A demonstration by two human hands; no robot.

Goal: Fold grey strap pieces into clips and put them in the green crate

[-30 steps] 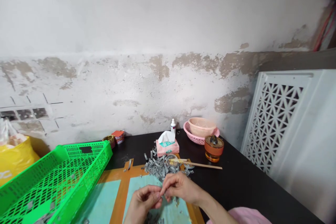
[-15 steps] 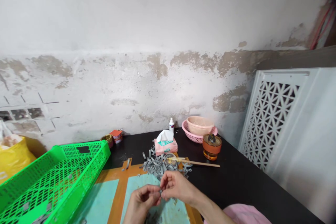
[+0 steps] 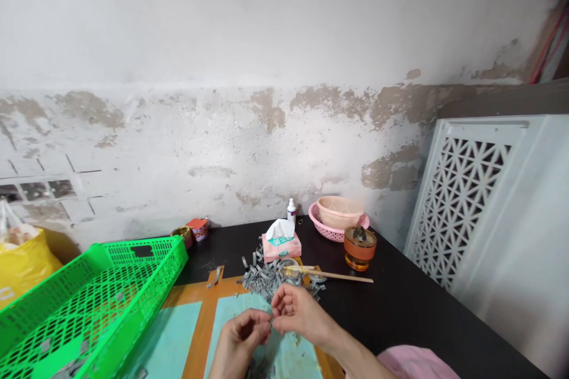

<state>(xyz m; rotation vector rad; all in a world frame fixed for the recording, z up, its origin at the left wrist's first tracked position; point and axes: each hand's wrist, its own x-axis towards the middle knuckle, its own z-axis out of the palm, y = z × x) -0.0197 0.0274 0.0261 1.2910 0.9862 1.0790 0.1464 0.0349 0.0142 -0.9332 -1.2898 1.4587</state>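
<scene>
Over a light-blue sheet (image 3: 240, 303) taped to the table, my two hands meet at the fingertips. My left hand (image 3: 242, 340) is closed in a pinch, with thumb and index finger pressed together. Curled fingers and a bent thumb close my right hand (image 3: 304, 317) just beside it. Whatever is between the fingertips is too small and too hidden to make out. Behind the hands lies a pile of grey curved strips (image 3: 260, 277). More grey pieces (image 3: 262, 367) lie partly hidden below my hands.
A green mesh crate (image 3: 111, 257) holding a few grey pieces stands left. Beyond the pile are a tissue pack (image 3: 282, 249), a white bottle (image 3: 291, 212), a wooden stick (image 3: 342, 276), an amber glass pot (image 3: 359, 251) and pink basins (image 3: 340, 210). A yellow bag (image 3: 29, 266) is far left.
My hands stay in nearly the same place. The fingers of my right hand have lifted slightly and look a little less tightly bunched against the left fingertips.
</scene>
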